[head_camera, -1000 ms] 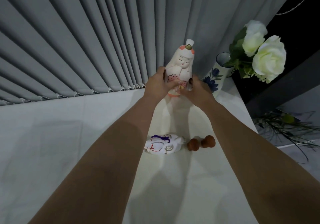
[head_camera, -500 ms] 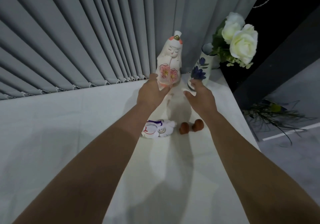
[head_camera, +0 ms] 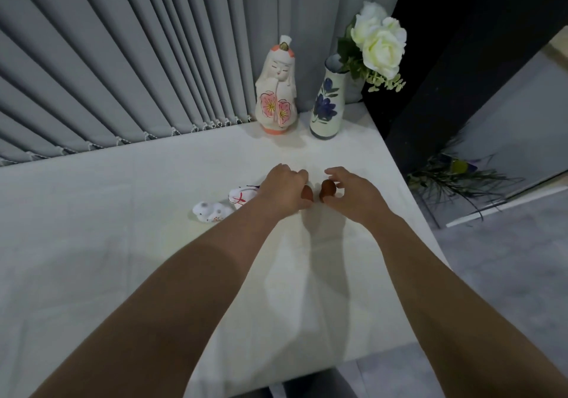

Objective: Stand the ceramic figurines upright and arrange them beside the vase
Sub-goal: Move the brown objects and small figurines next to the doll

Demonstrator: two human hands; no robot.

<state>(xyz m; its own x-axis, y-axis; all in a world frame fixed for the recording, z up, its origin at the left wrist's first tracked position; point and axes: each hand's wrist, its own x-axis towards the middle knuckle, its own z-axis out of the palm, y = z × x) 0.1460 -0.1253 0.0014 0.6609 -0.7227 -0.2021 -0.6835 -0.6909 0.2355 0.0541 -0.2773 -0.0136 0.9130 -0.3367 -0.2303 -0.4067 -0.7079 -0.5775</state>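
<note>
Our left hand (head_camera: pixel 284 188) has its fingers (head_camera: pixel 299 174) curled down over a small brown figurine (head_camera: pixel 307 193) at the centre of the frame, gripping it against the desk (head_camera: pixel 92 228). Just to the right, our right hand (head_camera: pixel 350 193) curves its fingers (head_camera: pixel 335 171) around a second brown figurine (head_camera: pixel 327 189); the fingers touch it, though we cannot tell whether the grip has fully closed. The two brown pieces sit just beside each other, apart by a narrow gap.

Left of our left hand, partly hidden by the wrist, a white figurine with red and purple markings (head_camera: pixel 241 196) lies on its side. Near it, further left, a smaller white figurine (head_camera: pixel 210 211) also lies toppled.

Toward the upper centre, well apart from our hands, the tall figurine with pink flowers (head_camera: pixel 276 90) stands upright, just beside the blue-flowered vase (head_camera: pixel 327 102) on its right, which holds white roses (head_camera: pixel 379 44). Grey vertical blinds (head_camera: pixel 123 59) hang behind them.
</note>
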